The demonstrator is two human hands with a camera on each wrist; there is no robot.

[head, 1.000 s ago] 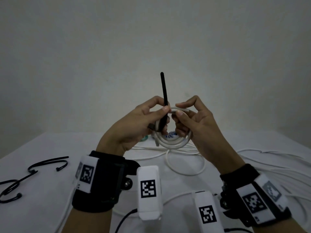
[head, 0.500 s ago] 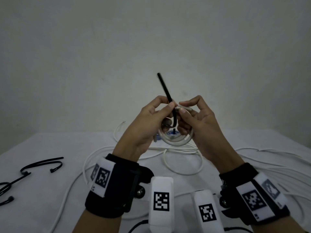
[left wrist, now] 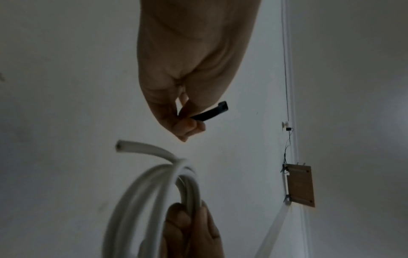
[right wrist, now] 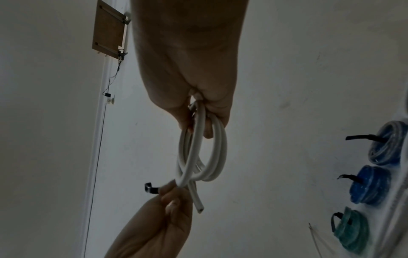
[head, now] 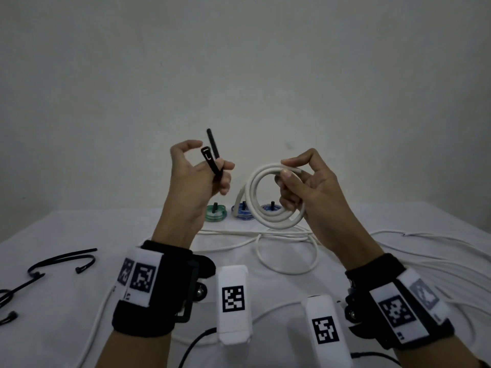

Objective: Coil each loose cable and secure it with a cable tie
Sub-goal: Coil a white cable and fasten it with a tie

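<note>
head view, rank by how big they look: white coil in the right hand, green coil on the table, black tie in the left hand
1. White coil, clearly largest, though it is held nearer the camera.
2. Black tie, long but thin, also held near.
3. Green coil, smallest-looking, but it lies farther back, so true size against the tie is unsure.

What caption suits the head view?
Left hand holds a black cable tie; right hand holds a coiled white cable.

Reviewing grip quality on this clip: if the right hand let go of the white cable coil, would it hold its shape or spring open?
Probably spring open. The white cable coil carries no tie; only the right hand pinches its loops together. Its free end juts out fairly straight, suggesting stiffness. The black cable tie sits apart in the left hand.
</note>
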